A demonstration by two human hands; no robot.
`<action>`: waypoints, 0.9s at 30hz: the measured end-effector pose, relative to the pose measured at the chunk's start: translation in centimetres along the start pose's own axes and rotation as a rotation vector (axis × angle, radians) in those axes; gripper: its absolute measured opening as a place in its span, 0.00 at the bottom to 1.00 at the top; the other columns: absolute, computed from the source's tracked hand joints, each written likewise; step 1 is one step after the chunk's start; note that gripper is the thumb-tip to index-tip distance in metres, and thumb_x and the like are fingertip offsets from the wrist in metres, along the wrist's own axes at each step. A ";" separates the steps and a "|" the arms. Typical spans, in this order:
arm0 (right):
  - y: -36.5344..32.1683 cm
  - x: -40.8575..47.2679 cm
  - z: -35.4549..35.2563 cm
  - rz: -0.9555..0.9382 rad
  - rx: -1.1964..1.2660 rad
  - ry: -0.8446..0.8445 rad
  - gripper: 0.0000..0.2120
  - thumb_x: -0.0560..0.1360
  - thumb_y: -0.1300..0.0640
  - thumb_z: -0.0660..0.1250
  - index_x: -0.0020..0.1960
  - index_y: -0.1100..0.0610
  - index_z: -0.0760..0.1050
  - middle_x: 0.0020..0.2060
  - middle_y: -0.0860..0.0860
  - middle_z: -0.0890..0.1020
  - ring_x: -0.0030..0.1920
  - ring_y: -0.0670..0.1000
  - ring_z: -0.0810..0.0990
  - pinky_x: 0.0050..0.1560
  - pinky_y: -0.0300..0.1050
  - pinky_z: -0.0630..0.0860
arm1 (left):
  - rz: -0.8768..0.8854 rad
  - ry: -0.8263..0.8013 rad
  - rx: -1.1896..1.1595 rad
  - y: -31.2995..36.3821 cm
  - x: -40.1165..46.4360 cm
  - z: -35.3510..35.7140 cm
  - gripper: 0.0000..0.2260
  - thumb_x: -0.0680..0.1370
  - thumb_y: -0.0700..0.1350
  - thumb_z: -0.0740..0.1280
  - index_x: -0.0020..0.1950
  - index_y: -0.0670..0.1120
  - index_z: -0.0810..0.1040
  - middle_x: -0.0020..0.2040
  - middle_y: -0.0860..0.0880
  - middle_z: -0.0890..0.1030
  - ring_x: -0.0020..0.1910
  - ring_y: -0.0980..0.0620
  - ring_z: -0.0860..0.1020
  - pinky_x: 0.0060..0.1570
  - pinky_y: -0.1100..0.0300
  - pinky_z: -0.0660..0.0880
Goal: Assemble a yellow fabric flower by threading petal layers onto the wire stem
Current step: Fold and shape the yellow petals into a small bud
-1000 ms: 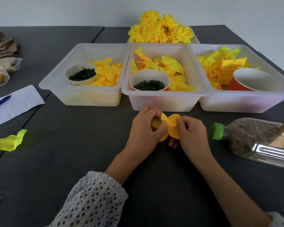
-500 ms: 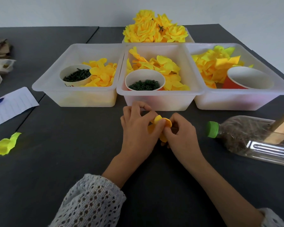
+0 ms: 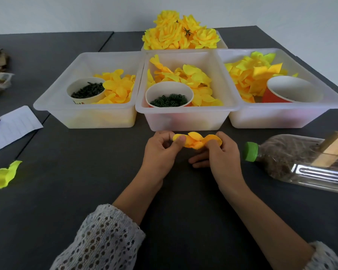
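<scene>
The step in hand looks like spreading a small yellow fabric petal layer (image 3: 196,142) ready for threading; no wire stem is visible, so the next move probably calls for finding the layer's centre hole and a stem. The layer hangs just above the dark bench (image 3: 86,182), in front of the middle clear plastic tub (image 3: 185,117). The left hand (image 3: 162,152) pinches its left edge between thumb and curled fingers; the right hand (image 3: 220,154) pinches its right edge, lower fingers loosely extended.

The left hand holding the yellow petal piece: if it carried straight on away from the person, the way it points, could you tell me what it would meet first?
Most likely the front wall of the middle translucent plastic bin, directly beyond the left hand, though depth is hard to judge.
</scene>
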State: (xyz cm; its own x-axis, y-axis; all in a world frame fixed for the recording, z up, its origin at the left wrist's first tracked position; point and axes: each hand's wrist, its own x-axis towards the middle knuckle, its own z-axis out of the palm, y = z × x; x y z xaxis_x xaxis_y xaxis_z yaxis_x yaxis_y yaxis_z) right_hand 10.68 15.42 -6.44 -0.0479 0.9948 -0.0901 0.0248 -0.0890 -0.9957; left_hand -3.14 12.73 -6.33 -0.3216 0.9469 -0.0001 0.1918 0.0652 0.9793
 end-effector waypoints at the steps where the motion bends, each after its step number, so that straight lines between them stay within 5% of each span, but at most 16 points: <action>1: 0.0 0.0 0.0 0.006 0.020 0.005 0.07 0.79 0.64 0.56 0.46 0.66 0.70 0.36 0.62 0.80 0.31 0.59 0.84 0.29 0.51 0.81 | -0.008 0.001 -0.041 0.0 0.0 -0.2 0.09 0.77 0.46 0.69 0.44 0.40 0.81 0.44 0.46 0.75 0.38 0.57 0.70 0.38 0.69 0.68; 7: 0.0 0.2 -0.1 0.016 0.083 -0.001 0.07 0.78 0.65 0.55 0.45 0.64 0.71 0.34 0.60 0.79 0.31 0.61 0.83 0.27 0.47 0.79 | -0.024 -0.048 -0.120 0.5 -0.2 -0.5 0.09 0.78 0.46 0.68 0.39 0.44 0.79 0.38 0.44 0.71 0.36 0.55 0.68 0.34 0.69 0.67; 12: 0.3 0.1 0.0 -0.071 -0.094 -0.148 0.08 0.79 0.56 0.60 0.46 0.60 0.73 0.34 0.57 0.82 0.32 0.57 0.83 0.28 0.46 0.77 | 0.017 -0.083 -0.101 0.4 -0.4 -0.3 0.11 0.78 0.47 0.68 0.41 0.40 0.79 0.46 0.34 0.77 0.43 0.46 0.73 0.46 0.54 0.73; 17: 0.1 0.4 -0.2 -0.089 -0.278 -0.232 0.08 0.78 0.50 0.65 0.45 0.54 0.77 0.32 0.52 0.82 0.28 0.49 0.80 0.27 0.38 0.74 | 0.042 -0.124 -0.102 0.4 -0.6 -0.2 0.11 0.77 0.46 0.68 0.42 0.39 0.79 0.48 0.37 0.79 0.48 0.37 0.77 0.48 0.51 0.78; 23: -0.4 1.0 -0.9 -0.028 -0.409 -0.333 0.07 0.77 0.53 0.66 0.41 0.52 0.78 0.28 0.48 0.80 0.26 0.43 0.77 0.27 0.33 0.71 | 0.107 -0.146 0.063 0.2 -0.8 -0.4 0.11 0.78 0.48 0.68 0.41 0.41 0.78 0.43 0.46 0.80 0.42 0.51 0.78 0.45 0.56 0.76; 27: 0.0 1.3 -1.0 -0.012 -0.437 -0.157 0.06 0.75 0.57 0.65 0.40 0.54 0.77 0.25 0.47 0.79 0.23 0.42 0.75 0.25 0.33 0.70 | 0.235 0.020 0.326 -0.1 -1.1 -0.4 0.09 0.80 0.47 0.65 0.40 0.46 0.74 0.33 0.52 0.75 0.33 0.61 0.72 0.33 0.71 0.68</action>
State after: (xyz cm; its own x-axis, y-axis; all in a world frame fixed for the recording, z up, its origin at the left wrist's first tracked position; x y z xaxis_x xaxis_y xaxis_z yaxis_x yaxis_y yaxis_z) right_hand 11.67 16.72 -6.54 -0.2003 0.9731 -0.1138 0.4399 -0.0145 -0.8979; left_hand -3.21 11.59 -6.36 -0.2510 0.9419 0.2232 0.5457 -0.0527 0.8363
